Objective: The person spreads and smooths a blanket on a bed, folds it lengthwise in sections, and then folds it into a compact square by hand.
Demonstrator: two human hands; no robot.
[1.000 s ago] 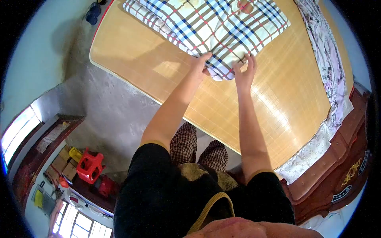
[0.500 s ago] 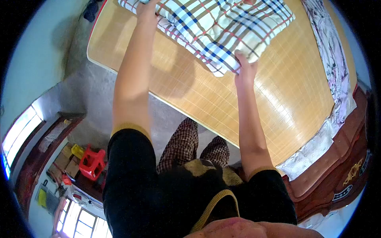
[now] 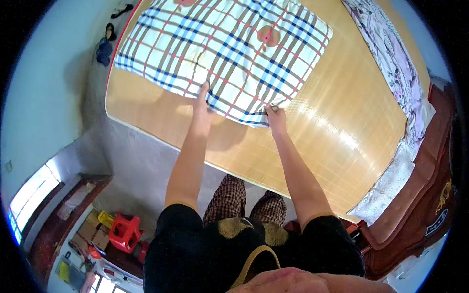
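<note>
A white cloth with blue, brown and red checks (image 3: pixel 229 53) lies spread over the upper part of a bed with a tan mat (image 3: pixel 322 127). My left hand (image 3: pixel 202 103) grips its near edge around the middle, thumb on top and fingers hidden beneath. Near the cloth's right front corner, my right hand (image 3: pixel 276 117) pinches the edge. Brown round patches show on the fabric, one of them right of centre.
Along the bed's right side lies a floral cloth (image 3: pixel 391 63), with a pale patterned pillow (image 3: pixel 386 188) by the brown headboard (image 3: pixel 410 210). Shoes (image 3: pixel 103 51) stand on the floor at upper left. A red stool (image 3: pixel 125 232) is at lower left.
The checked cloth now lies flatter and wider, reaching further left and nearer to me. My left hand has come back from the far left edge to the near edge; my right hand has moved left and nearer.
</note>
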